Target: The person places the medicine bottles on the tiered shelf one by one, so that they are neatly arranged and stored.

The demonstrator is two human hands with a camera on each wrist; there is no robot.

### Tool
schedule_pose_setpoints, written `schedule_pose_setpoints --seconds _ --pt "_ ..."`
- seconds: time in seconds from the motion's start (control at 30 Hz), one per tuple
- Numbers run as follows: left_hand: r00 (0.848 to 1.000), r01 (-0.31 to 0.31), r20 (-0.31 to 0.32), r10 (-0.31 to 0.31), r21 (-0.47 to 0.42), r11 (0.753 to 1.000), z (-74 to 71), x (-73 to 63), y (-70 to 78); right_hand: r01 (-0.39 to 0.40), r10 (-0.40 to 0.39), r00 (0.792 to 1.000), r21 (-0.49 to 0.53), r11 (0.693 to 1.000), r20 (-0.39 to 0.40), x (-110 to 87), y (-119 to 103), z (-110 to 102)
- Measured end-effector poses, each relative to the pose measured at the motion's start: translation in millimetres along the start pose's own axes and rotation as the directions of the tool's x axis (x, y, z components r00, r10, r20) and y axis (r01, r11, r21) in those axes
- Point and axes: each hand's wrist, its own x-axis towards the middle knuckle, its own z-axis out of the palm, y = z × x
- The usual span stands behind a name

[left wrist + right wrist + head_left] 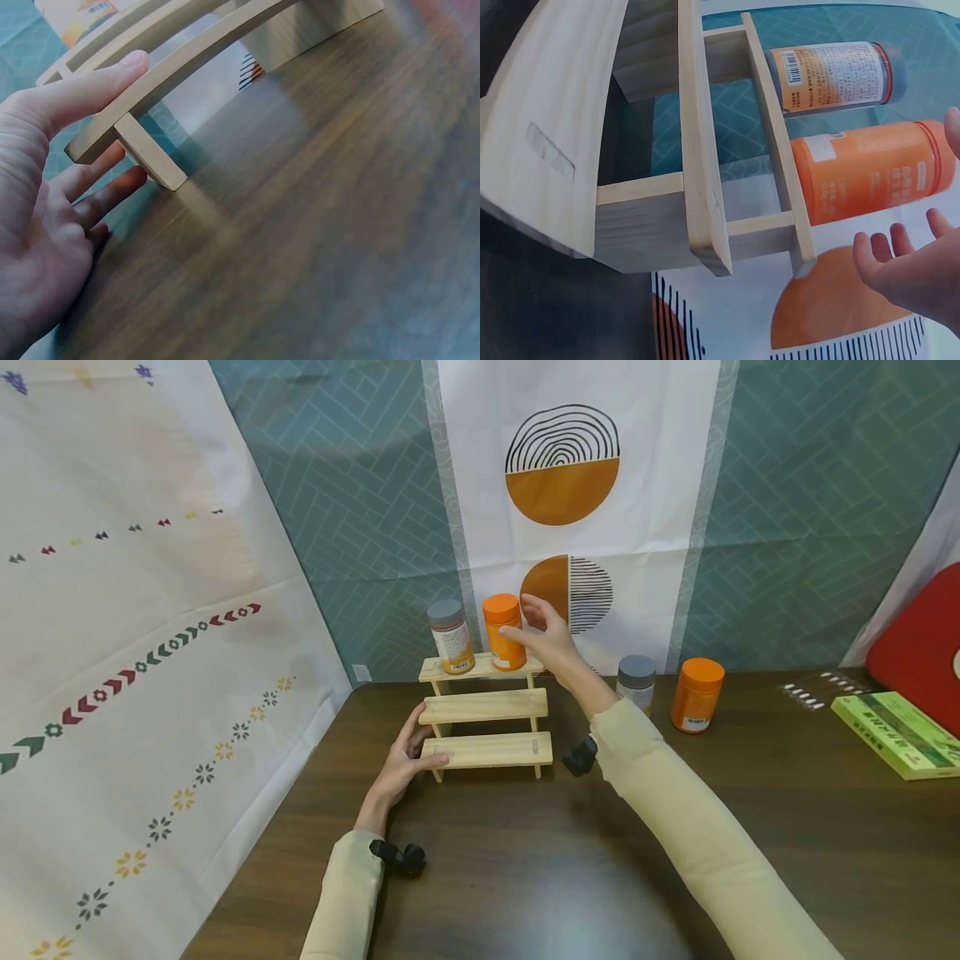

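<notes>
A three-tier wooden stand point(486, 705) rests on the table. My left hand point(401, 767) grips its left end, the thumb over the lowest tier point(180, 67) and the other fingers below and behind it. On the top tier stand a grey-capped bottle point(452, 639) and, to its right, an orange bottle point(506, 633). My right hand point(551, 639) is at the right side of the orange bottle, thumb and fingers spread. From the right wrist view, a gap shows between these fingers point(881, 247) and the orange bottle point(874, 174).
Right of the stand, another grey-capped bottle point(637, 680) stands partly behind my right sleeve, beside a second orange bottle point(697, 695). Farther right lie a clear blister pack point(821, 689), a green box point(900, 735) and a red object point(922, 647). Hanging cloth point(360, 510) backs the table.
</notes>
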Motion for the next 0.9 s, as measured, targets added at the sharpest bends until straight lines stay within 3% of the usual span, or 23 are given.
schedule_pose_setpoints --seconds 0.23,0.47,0.67,0.9 --pt "1.000 0.002 -0.003 -0.002 -0.017 1.000 -1.3 1.1 -0.1 0.047 -0.046 0.999 0.040 0.998 -0.014 -13.6 0.7 -13.4" --pt "1.000 -0.016 -0.004 0.016 -0.022 1.000 -3.4 -2.8 -3.3 0.107 -0.106 0.994 0.006 0.994 -0.040 -35.0 6.0 -28.6" --pt "1.000 -0.004 0.023 0.004 -0.018 1.000 -0.7 -4.1 -1.6 0.139 -0.141 0.988 -0.048 0.989 -0.058 -61.0 11.1 -59.5" --pt "1.000 -0.003 0.005 0.003 -0.012 1.000 -2.4 -1.2 0.5 0.120 -0.133 0.986 -0.121 0.985 -0.101 -78.4 9.1 -94.9"
